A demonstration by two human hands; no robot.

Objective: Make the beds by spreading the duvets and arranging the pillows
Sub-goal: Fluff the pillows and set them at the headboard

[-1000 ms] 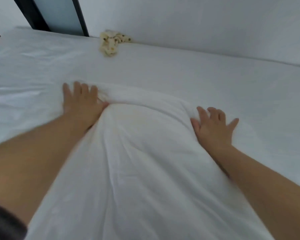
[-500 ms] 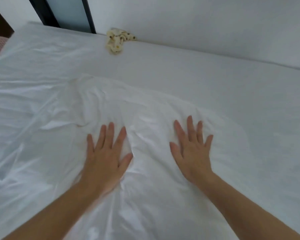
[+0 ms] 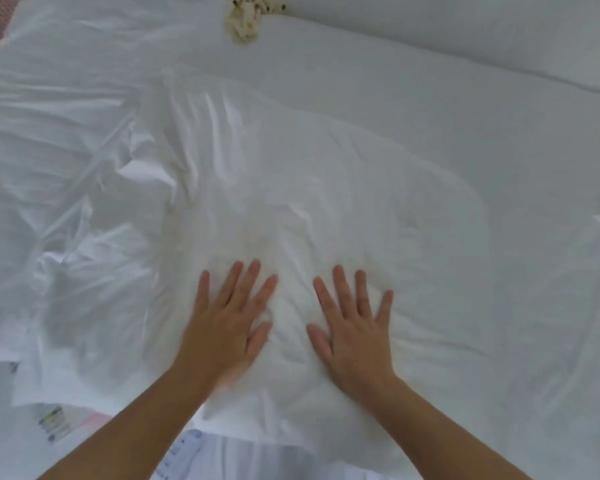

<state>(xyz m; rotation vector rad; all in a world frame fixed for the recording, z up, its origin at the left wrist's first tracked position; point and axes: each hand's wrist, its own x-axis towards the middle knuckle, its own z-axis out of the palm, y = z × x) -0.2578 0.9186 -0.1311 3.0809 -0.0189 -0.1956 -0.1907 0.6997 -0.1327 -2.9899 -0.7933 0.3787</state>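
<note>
- Your left hand (image 3: 227,323) and right hand (image 3: 355,330) lie palm-down on the near half of the white pillow (image 3: 326,188). The fingers are straight and spread, and neither hand grips anything.
- The pillow lies flat on the bed sheet (image 3: 499,140), and its near edge is just beyond your forearms.
- To flatten it well, I would sweep both palms outward from the middle toward the corners. Press lightly so the filling evens out rather than bunching between your thumbs.
- The deepest creases are at the far left corner, so that side probably needs the longer stroke.
- The pillow's left edge runs against the crumpled duvet (image 3: 59,209). Take care not to drag those folds along with it.
- The rounded right edge rests on bare sheet, with open room to the right and on the far side up to the wall (image 3: 482,26).
- A small patterned cloth (image 3: 245,19) lies at the bed's far edge, well apart from the pillow.
- Something printed (image 3: 54,424) shows beside your left forearm; I cannot tell what it is.
</note>
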